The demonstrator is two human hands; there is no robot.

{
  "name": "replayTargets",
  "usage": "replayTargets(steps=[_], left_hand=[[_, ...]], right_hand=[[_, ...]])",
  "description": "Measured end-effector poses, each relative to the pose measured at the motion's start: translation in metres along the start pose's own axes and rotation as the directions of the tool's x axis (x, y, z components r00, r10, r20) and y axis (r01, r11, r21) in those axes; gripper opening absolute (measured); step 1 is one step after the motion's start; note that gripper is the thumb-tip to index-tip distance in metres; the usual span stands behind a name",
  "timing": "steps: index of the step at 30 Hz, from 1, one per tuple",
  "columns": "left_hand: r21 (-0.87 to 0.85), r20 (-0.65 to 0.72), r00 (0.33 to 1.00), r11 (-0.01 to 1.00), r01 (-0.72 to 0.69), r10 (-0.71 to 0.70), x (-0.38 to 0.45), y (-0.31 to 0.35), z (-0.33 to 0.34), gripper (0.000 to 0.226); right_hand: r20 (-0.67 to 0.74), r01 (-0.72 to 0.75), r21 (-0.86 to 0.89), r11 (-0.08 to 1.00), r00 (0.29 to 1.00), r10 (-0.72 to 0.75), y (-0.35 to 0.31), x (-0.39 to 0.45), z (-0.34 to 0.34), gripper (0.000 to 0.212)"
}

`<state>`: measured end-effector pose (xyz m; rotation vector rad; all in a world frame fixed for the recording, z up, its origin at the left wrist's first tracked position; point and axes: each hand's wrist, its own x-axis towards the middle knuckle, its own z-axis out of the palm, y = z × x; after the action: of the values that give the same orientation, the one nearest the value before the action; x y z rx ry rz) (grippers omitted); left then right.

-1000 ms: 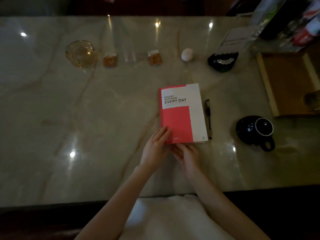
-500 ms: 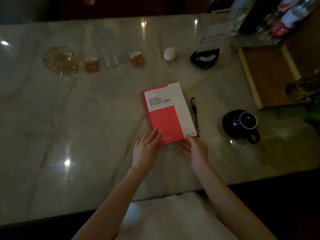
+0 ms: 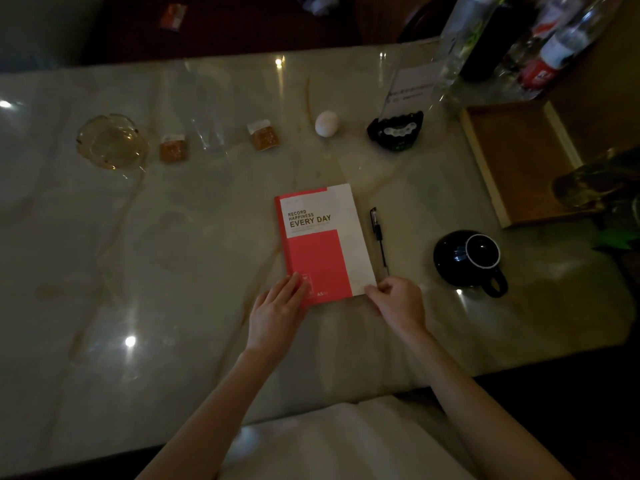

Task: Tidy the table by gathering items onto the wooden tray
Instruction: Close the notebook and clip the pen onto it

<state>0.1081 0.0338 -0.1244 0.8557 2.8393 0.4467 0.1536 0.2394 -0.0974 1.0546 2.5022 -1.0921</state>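
**A:** Where is the notebook point(image 3: 322, 244)?

**B:** It is at the centre of the frame, lying flat on the marble table point(image 3: 173, 254). The cover is red and white and reads "Record Happiness Every Day".

**A:** And the hands?

**B:** Both reach in from the lower edge. The left hand point(image 3: 277, 313) lies on the notebook's lower left corner with straight fingers, so its grip is wide and holds nothing. The right hand point(image 3: 398, 301) is at the lower right corner with curled fingers, its grip narrow and pinching that corner.

**A:** What is close by?

**B:** A black pen point(image 3: 379, 237) lies just right of the notebook, parallel to its long edge and apart from it. Further right is a black cup point(image 3: 467, 259) on its side, its mouth facing up the frame and its handle toward the lower right.

**A:** The tray point(image 3: 519, 157)?

**B:** It is at the upper right, well apart from the notebook, with a pale rim and bare wood showing inside. A blurred glass thing point(image 3: 581, 185) overlaps its right rim, and I cannot tell whether it stands in the tray.

**A:** Anything further off?

**B:** A row runs across the upper part of the frame. From the left there is a glass ashtray point(image 3: 111, 142), a packet point(image 3: 174, 148), a second packet point(image 3: 264, 135), an egg point(image 3: 326, 123) and a black card stand point(image 3: 396, 131). Bottles point(image 3: 550, 53) crowd the upper right corner.
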Motion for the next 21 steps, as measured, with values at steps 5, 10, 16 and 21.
replayTargets(steps=[5, 10, 16, 21], left_hand=[[0.006, 0.024, 0.999, 1.0, 0.025, -0.025, 0.0, 0.002, -0.005, 0.043], [-0.098, 0.053, 0.994, 0.99, 0.102, -0.097, 0.023, 0.004, -0.017, 0.034], [-0.134, 0.056, 0.989, 0.981, 0.141, -0.135, 0.058, -0.005, -0.024, 0.034], [-0.151, 0.034, 0.973, 0.961, 0.231, -0.228, 0.094, -0.024, -0.029, 0.048]], right_hand=[[0.048, 0.047, -0.099, 0.994, 0.998, -0.042, -0.004, 0.001, -0.003, 0.017], [0.119, 0.014, 0.303, 0.953, 0.992, -0.052, -0.006, 0.0, -0.012, 0.015], [0.066, 0.058, 0.106, 0.993, 0.996, -0.065, -0.007, 0.012, -0.018, 0.017], [-0.027, 0.152, -0.074, 0.986, 0.988, -0.154, -0.016, 0.038, -0.024, 0.013]])
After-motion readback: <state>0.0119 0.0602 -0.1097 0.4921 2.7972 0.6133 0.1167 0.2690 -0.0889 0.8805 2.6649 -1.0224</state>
